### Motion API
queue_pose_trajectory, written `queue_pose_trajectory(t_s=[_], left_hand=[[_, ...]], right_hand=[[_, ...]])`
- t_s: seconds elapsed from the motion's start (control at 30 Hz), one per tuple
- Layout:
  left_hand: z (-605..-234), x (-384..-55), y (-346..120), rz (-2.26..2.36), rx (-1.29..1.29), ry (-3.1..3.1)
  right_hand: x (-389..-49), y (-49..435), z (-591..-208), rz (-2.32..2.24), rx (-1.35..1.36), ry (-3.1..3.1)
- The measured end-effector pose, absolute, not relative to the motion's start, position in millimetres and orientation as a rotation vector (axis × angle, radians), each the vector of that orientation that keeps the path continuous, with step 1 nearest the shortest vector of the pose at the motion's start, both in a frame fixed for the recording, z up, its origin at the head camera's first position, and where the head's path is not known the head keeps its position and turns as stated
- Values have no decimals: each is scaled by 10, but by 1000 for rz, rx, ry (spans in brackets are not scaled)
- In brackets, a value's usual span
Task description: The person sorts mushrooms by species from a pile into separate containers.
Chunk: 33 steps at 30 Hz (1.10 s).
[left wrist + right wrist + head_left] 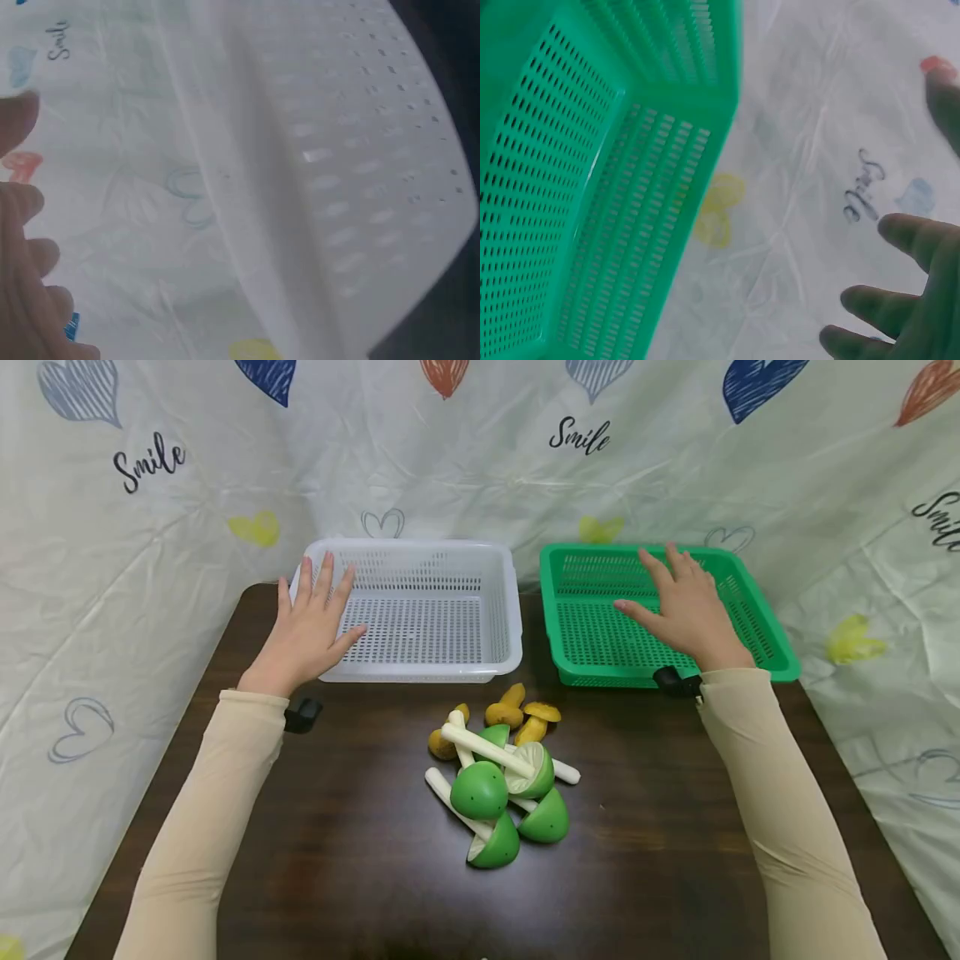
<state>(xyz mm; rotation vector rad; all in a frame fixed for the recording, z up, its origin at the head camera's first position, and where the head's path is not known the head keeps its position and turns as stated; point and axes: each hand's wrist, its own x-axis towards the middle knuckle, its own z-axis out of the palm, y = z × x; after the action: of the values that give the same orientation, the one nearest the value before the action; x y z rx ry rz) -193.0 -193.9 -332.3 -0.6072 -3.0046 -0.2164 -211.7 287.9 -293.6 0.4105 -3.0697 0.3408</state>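
Note:
My left hand hovers over the left end of a white perforated basket, fingers spread and nothing held. Over the right part of a green perforated basket is my right hand, its fingers also apart and holding nothing. In the wrist views, the white basket's wall and the green basket's rim show beside the fingers. Between the forearms lies a pile of green-capped toy mushrooms with long pale stems. Several small yellow-brown mushrooms lie at its far side, some partly hidden.
Both baskets stand side by side at the far edge of a dark wooden table, a narrow gap between them. Behind and around it hangs a pale sheet printed with hearts and "Smile". Each wrist carries a small black camera.

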Motion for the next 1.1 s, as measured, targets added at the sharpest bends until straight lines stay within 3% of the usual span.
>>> queue_pose_trajectory(t_s=[0.6, 1.1], left_hand=[[-3961, -1774, -2273, -355, -461, -3022], [-4050, -1821, -2313, -323, -417, -3038]], right_hand=[[-1545, 2448, -2995, 384, 684, -2839], [-1180, 1986, -3347, 521, 1052, -2777]])
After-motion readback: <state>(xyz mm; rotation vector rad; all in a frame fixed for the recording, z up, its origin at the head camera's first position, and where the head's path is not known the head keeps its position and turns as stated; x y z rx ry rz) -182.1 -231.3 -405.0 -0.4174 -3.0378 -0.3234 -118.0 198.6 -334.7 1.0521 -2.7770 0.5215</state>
